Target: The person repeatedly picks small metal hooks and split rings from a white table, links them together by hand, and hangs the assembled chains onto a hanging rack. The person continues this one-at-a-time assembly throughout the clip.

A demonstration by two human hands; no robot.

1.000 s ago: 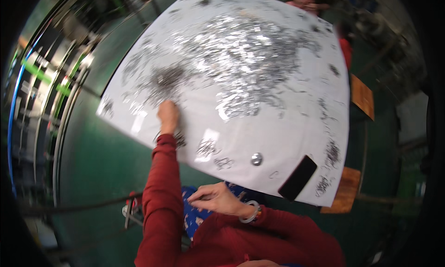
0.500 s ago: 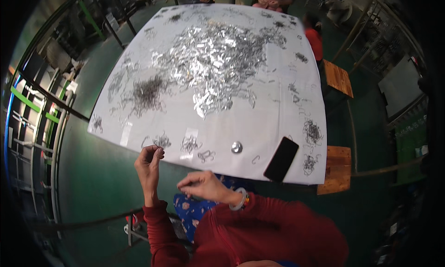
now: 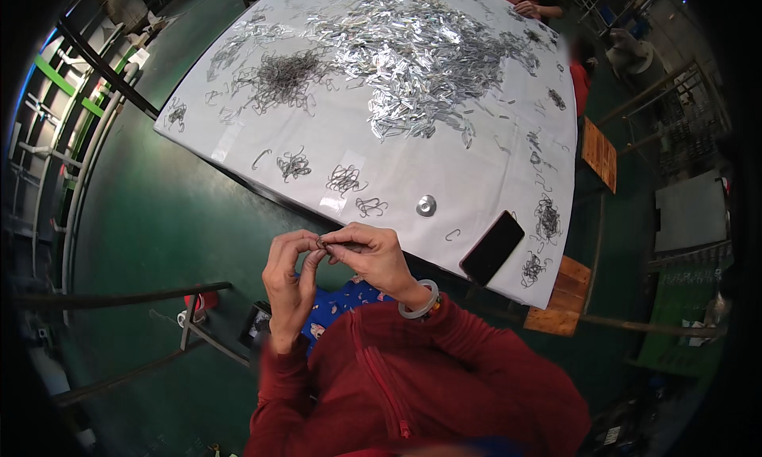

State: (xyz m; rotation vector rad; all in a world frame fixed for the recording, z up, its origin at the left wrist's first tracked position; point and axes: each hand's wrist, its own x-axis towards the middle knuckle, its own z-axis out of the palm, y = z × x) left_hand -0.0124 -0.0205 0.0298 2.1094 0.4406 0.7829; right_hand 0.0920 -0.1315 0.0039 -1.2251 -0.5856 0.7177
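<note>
- Just below the frame's centre, over the near table edge: left hand and right hand brought together, fingertips of both pinching one small dark metal piece, seemingly a bent wire hook; exact shape too small to tell.
- Probably very light and stiff, thin, smooth enough to slip; likely springy rather than fragile. Best gripped at its two ends between thumb and forefinger, as now; bent ends apt to snag on neighbours when lifted from a heap.
- Around the right wrist, a pale bangle; red sleeves entering from the lower edge.
- Just above the hands, on the white table sheet: small clusters of dark wire hooks, a round silvery disc, and right of centre a black phone lying flat near the edge.
- Farther up, a dense dark hook heap at upper left and a wide spread of shiny silver clips across upper centre.
- Smooth, flat sheet, loose pieces scattered widely, easily slid.
- Beyond, dark green floor, metal railings at left, wooden stools at right, another person's hands at the far edge, top right.
</note>
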